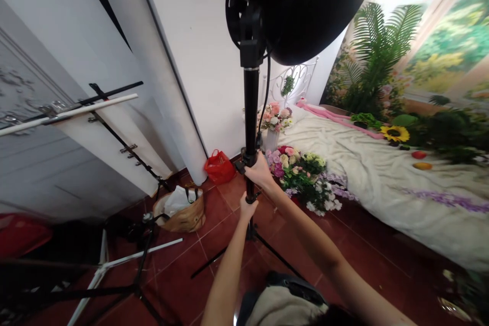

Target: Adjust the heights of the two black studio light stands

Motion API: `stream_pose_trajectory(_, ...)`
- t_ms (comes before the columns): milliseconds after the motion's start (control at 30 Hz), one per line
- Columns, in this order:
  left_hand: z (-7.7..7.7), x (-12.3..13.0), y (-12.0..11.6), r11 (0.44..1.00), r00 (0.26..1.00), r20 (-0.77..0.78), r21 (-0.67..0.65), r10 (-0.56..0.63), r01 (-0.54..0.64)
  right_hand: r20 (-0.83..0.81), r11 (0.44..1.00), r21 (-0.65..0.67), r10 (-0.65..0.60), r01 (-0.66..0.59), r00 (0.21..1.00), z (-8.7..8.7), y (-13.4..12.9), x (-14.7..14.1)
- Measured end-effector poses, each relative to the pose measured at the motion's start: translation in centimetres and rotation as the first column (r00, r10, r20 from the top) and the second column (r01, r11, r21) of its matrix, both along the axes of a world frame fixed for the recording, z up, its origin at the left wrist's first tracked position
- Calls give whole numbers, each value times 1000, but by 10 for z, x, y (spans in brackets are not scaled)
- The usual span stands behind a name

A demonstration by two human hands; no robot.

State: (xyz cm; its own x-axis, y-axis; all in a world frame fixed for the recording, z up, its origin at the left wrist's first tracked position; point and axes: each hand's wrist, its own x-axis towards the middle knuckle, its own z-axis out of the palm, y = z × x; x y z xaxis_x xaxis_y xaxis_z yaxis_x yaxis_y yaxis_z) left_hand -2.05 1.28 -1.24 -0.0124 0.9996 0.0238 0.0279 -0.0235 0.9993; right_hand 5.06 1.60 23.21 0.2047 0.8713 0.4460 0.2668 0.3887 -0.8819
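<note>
Right in front of me stands a black light stand (pixel 251 107), with a large black studio light (pixel 301 5) mounted on its top. My right hand (pixel 259 170) is wrapped round the stand at its upper clamp collar, beside a dark locking knob. Lower on the same pole, my left hand (pixel 248 208) grips the stand just under the second collar. A black cable (pixel 266 86) hangs from the light down along the pole. The stand's legs spread on the tiled floor (pixel 179 265); their middle is partly hidden by my forearms.
To the right, a bed (pixel 367 178) carries a cream blanket and artificial flowers. Flower bunches (pixel 305 173) sit on the floor beside it. A red bag (pixel 220 168) and a woven basket (pixel 187 214) stand left of the pole. Backdrop stands (pixel 126 147) and white legs (pixel 101 267) occupy the left.
</note>
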Motion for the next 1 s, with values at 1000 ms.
stream_pose_trajectory(1000, 33, 24, 5, 978, 977, 60, 12, 206, -207, 561, 979, -69, 198, -193, 803, -185, -90, 82)
